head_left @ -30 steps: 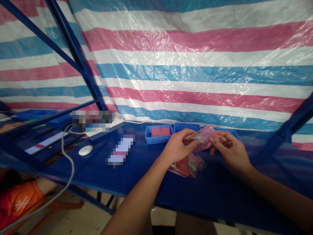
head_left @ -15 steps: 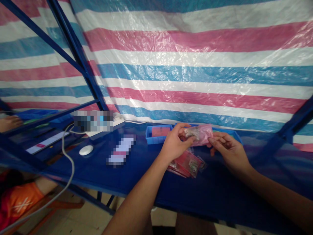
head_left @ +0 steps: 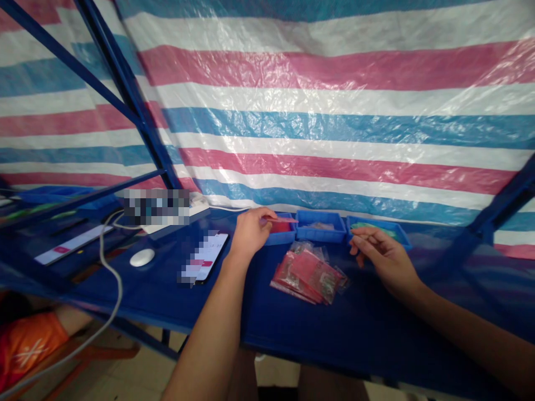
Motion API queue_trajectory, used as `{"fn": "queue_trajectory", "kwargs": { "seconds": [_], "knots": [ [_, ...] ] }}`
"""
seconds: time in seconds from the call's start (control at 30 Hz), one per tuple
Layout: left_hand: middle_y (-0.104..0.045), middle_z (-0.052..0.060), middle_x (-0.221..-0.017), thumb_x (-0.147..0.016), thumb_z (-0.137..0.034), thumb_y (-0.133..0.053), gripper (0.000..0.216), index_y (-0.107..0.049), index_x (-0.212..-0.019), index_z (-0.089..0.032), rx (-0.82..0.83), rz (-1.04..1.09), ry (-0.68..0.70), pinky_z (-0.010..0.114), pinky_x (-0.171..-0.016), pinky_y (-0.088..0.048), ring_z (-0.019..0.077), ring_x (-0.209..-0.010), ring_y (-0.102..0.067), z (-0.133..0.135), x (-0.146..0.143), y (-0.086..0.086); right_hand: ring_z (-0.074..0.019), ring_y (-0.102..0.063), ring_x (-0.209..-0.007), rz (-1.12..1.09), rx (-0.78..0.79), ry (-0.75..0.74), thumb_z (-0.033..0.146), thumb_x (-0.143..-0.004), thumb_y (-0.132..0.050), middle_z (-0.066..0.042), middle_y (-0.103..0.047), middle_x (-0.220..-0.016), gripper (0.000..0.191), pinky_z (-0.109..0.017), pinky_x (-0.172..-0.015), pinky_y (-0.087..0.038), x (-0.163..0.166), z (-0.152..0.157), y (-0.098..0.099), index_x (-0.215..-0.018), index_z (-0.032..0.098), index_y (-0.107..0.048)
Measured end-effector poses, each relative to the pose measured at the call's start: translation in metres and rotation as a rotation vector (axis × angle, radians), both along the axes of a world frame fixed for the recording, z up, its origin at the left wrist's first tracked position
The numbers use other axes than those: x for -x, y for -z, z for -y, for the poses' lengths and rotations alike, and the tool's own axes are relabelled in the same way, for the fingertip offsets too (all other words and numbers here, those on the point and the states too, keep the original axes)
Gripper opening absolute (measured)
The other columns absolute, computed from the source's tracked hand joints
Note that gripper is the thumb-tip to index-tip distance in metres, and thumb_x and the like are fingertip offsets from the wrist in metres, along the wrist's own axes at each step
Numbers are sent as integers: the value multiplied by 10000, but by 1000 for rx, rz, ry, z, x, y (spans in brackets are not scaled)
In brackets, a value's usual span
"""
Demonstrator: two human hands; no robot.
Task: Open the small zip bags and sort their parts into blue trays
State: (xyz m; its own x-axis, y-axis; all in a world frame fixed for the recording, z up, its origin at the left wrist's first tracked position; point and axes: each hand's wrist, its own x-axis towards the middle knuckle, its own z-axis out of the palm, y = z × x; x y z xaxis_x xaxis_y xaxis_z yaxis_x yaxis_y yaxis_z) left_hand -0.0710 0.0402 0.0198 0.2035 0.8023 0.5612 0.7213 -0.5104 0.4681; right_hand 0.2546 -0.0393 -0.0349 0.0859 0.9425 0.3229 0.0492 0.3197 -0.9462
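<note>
My left hand [head_left: 253, 231] pinches a thin flat red card [head_left: 284, 220], held edge-on above the left blue bin [head_left: 281, 239], where more red shows inside. My right hand [head_left: 380, 252] hovers in front of the right blue bin [head_left: 403, 240], its fingers loosely curled and slightly apart, with nothing visible in them. Between my hands, nearer to me, lies a loose pile of clear plastic bags [head_left: 309, 273] with red cards and small dark contents I cannot make out. Behind the pile stands a middle blue bin [head_left: 321, 235], with a few small pale pieces in it.
A phone [head_left: 211, 259] and a white mouse [head_left: 142, 257] lie left on the blue table [head_left: 167, 301]. A pale cable [head_left: 121, 284] hangs over the front edge. Blue frame bars [head_left: 137, 111] and a striped sheet [head_left: 334, 128] stand behind. Another person's orange sleeve [head_left: 33, 345] shows lower left.
The pink plastic bag that both hands held has left them. My left hand has moved left to the left bin and now holds a red card. My right hand has shifted slightly left.
</note>
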Motion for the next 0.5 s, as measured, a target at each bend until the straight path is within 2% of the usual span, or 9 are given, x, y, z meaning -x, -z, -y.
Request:
{"fn": "queue_trajectory", "kwargs": {
  "seconds": [0.13, 0.3, 0.43, 0.5],
  "knots": [
    [-815, 1, -1053, -793, -24, -622, 324, -812, -929, -248, 9, -85, -2, 353, -1057, -548, 221, -1056, -742, -4, 10, 6, -132, -615, -555, 16, 9, -5, 506, -910, -782, -14, -719, -813, 368, -277, -526, -504, -1, 0, 1, -1132, 222, -706],
    [-751, 37, -1297, -811, -8, -609, 344, -850, -846, -250, -13, -121, -120, 423, -1136, -513, 243, -1186, -682, -13, 17, 18, -131, -616, -566, 25, 0, -25, 500, -930, -765, -13, -713, -819, 354, -272, -533, -495, -3, -1, 3, -1137, 219, -706],
    [-751, 13, -1305, -772, 73, -514, 518, -865, -920, -278, 20, -161, -149, 378, -1097, -539, 221, -1174, -685, -18, 23, 23, -145, -619, -580, 68, 1, -41, 521, -932, -754, -18, -714, -816, 369, -280, -537, -502, -3, 0, 6, -1145, 223, -711],
    [-749, -10, -1316, -749, 85, -501, 574, -860, -965, -307, 27, -181, -177, 384, -1109, -529, 223, -1204, -677, -16, 23, 23, -171, -664, -665, 138, -11, -46, 527, -934, -746, -39, -737, -876, 361, -295, -592, -542, -2, 2, 6, -1141, 231, -724]
  ]
}}
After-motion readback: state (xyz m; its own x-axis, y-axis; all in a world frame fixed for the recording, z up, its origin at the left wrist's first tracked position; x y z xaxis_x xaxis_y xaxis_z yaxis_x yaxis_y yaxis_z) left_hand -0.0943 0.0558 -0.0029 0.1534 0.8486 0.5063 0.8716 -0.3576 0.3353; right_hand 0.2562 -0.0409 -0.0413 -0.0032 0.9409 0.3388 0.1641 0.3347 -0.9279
